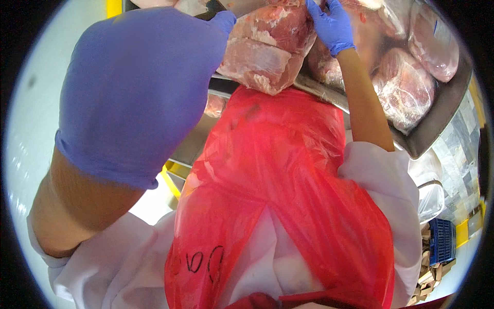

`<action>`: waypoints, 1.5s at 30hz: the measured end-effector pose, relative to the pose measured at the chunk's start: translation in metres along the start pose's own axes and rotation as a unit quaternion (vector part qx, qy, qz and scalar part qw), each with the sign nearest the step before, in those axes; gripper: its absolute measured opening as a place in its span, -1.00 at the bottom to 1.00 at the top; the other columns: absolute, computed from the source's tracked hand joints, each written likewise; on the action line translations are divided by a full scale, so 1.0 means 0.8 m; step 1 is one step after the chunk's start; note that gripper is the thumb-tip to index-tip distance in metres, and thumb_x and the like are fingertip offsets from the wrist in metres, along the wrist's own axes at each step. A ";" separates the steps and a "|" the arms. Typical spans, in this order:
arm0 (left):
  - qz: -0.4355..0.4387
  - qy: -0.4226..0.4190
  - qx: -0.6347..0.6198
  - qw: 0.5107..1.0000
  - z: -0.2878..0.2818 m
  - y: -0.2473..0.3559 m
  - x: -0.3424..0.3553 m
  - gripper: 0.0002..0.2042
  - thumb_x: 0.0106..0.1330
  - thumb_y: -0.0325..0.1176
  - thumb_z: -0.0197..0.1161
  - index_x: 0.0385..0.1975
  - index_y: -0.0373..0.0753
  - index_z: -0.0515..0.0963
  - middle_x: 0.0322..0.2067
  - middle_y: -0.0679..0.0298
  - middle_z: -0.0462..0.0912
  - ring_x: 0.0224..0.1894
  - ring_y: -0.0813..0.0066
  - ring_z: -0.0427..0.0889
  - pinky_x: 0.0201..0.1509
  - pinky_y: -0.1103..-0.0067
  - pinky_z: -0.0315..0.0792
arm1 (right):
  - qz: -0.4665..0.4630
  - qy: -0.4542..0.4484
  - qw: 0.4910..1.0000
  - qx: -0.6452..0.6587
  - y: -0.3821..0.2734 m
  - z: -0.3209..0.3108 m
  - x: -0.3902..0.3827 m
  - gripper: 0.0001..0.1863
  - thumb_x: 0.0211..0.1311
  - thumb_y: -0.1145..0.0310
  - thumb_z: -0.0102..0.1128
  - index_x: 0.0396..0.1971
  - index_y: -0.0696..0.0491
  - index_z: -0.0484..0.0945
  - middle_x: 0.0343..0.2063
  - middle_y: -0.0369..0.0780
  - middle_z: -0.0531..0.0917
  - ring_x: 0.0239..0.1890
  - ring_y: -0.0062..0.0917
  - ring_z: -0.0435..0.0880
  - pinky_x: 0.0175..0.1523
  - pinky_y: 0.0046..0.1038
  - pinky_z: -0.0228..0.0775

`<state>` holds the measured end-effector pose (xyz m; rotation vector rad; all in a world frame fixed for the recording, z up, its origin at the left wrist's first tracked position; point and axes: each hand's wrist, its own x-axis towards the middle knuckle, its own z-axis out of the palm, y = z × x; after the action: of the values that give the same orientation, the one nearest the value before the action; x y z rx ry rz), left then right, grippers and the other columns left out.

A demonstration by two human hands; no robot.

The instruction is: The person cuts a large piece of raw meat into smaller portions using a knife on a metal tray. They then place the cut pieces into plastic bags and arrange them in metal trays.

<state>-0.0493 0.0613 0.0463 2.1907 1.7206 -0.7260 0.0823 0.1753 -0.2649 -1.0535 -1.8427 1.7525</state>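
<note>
My left hand (136,90), in a blue glove, looms large at upper left. Its fingertips are mostly hidden, with the thumb beside a dark object (208,10) that I cannot make out clearly. My blue-gloved right hand (332,26) grips the upper right edge of a large raw meat piece (262,49) at top centre. That meat overhangs the front rim of a metal tray (320,90), just above my red plastic apron (272,154). Wrapped meat pieces (401,90) lie in the tray on the right.
A lower metal surface with a small meat piece (215,104) shows under the left side. Yellow framing (172,177) is below it. At lower right are a clear plastic bag (427,195), a blue crate (441,242) and scattered cardboard-like pieces (427,278).
</note>
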 end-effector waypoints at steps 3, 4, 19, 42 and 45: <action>0.016 -0.006 0.005 1.000 -0.003 -0.001 0.015 -0.62 0.23 -0.43 0.09 0.08 -0.14 0.51 -0.42 0.15 0.60 -0.39 0.14 0.60 -0.31 0.33 0.47 | -0.102 0.039 0.992 0.069 0.026 0.014 0.009 -0.38 0.35 0.33 0.07 0.35 0.22 0.17 0.15 -0.02 0.48 0.18 -0.39 0.44 0.29 -0.43 0.24; 0.017 0.001 0.008 1.000 -0.003 0.001 0.019 -0.62 0.22 -0.43 0.09 0.07 -0.14 0.52 -0.43 0.15 0.60 -0.40 0.13 0.60 -0.31 0.33 0.47 | -0.142 0.058 0.984 0.087 0.038 0.020 0.013 -0.40 0.38 0.33 0.04 0.34 0.24 0.18 0.16 -0.01 0.47 0.20 -0.38 0.42 0.30 -0.42 0.22; -0.215 -0.025 -0.065 0.974 0.044 0.080 0.042 -0.53 0.14 -0.39 0.14 0.13 -0.14 0.48 -0.49 0.13 0.56 -0.47 0.16 0.62 -0.46 0.34 0.48 | -0.142 0.192 0.971 0.019 0.062 0.060 0.022 -0.55 0.50 0.32 -0.23 0.24 0.27 0.28 0.14 0.03 0.46 0.21 -0.27 0.42 0.32 -0.39 0.19; -0.541 0.259 -0.571 0.561 0.275 0.163 -0.102 -0.56 0.41 -0.51 0.09 0.30 -0.22 0.35 0.20 0.23 0.50 0.16 0.57 0.46 0.18 0.62 0.32 | -0.142 0.149 0.979 -0.008 0.057 0.046 0.029 -0.54 0.52 0.26 -0.26 0.24 0.24 0.28 0.07 -0.01 0.50 0.15 -0.36 0.44 0.27 -0.41 0.23; -0.474 0.217 -0.470 0.713 0.230 0.134 -0.105 -0.57 0.39 -0.51 0.12 0.27 -0.20 0.39 0.08 0.21 0.60 -0.09 0.54 0.62 -0.06 0.59 0.46 | -0.121 0.141 0.983 0.000 0.061 0.046 0.029 -0.54 0.52 0.26 -0.25 0.24 0.23 0.28 0.07 -0.03 0.50 0.14 -0.39 0.44 0.26 -0.43 0.23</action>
<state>-0.0020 -0.1277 -0.0744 0.6976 2.5857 0.5636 0.0528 0.1643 -0.3220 -0.9739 -1.7113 1.3866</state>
